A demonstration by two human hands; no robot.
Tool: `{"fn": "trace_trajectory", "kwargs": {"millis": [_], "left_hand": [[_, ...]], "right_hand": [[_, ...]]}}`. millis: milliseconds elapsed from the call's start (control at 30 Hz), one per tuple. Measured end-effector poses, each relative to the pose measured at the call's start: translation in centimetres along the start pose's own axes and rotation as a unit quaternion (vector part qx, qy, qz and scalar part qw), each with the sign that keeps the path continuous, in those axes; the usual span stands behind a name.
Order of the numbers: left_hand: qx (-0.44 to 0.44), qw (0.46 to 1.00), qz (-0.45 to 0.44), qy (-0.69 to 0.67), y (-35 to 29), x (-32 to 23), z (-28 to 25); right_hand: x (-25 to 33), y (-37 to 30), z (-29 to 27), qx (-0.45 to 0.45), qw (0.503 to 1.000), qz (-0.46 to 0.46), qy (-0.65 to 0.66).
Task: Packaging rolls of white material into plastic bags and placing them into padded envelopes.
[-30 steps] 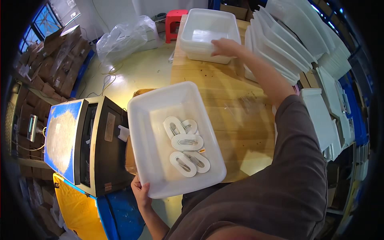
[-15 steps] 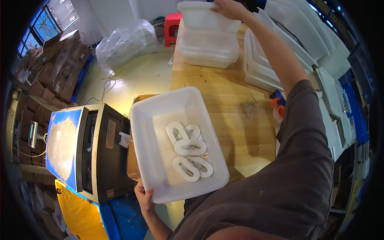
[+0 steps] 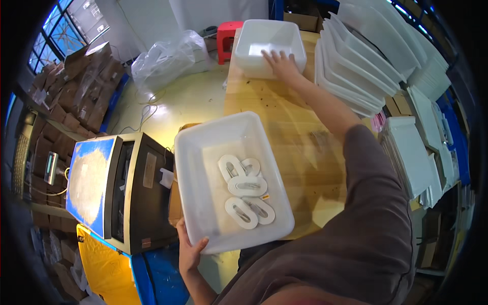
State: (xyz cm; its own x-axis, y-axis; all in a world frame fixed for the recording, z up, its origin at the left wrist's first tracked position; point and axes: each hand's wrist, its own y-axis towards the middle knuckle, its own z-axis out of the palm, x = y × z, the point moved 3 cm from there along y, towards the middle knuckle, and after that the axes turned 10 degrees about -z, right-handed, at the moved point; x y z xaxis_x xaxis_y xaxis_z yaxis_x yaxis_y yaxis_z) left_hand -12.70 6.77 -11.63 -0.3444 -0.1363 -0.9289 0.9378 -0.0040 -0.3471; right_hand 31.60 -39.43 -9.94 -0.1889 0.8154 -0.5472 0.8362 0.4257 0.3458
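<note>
My left hand (image 3: 190,250) grips the near left corner of a white plastic tub (image 3: 211,236), thumb over the rim. The tub is tilted toward me. On its floor lie several flat white oval coils (image 3: 247,186), partly overlapping, with a small orange tag beside one. What the coils are made of I cannot tell. My right arm stretches to the far end of the wooden table, where my right hand (image 3: 282,67) rests, fingers spread, against the near side of another white tub (image 3: 269,39). That tub stands upright, and nothing shows inside.
Tilted white tubs (image 3: 351,61) are stacked along the table's right side. A black-sided machine with a worn blue top (image 3: 91,178) stands at left. Beyond the wooden table (image 3: 305,168) are a red stool (image 3: 226,43) and a clear plastic bag (image 3: 170,56). Cardboard boxes (image 3: 81,86) pile up far left.
My right hand has let go of the rim of the upper far tub and now spreads lower. Where two far tubs showed one above the other, one upright tub shows. My left hand keeps its grip.
</note>
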Motion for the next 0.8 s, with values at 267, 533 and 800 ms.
{"fn": "trace_trajectory", "kwargs": {"millis": [267, 533, 800], "left_hand": [[-0.163, 0.939, 0.037, -0.301, -1.3, 7.2, 2.6], [-0.238, 0.937, 0.210, -0.147, 4.0, -5.7, 6.7], [-0.121, 0.744, 0.596, 0.277, 4.7, -11.6, 20.7]], "right_hand": [[10.4, -2.9, 1.4, -0.062, 0.929, 0.169, 0.324], [15.8, -20.1, -11.2, -0.069, 0.924, 0.108, 0.360], [9.6, -31.3, -9.5, -0.005, 0.926, 0.170, 0.336]]}}
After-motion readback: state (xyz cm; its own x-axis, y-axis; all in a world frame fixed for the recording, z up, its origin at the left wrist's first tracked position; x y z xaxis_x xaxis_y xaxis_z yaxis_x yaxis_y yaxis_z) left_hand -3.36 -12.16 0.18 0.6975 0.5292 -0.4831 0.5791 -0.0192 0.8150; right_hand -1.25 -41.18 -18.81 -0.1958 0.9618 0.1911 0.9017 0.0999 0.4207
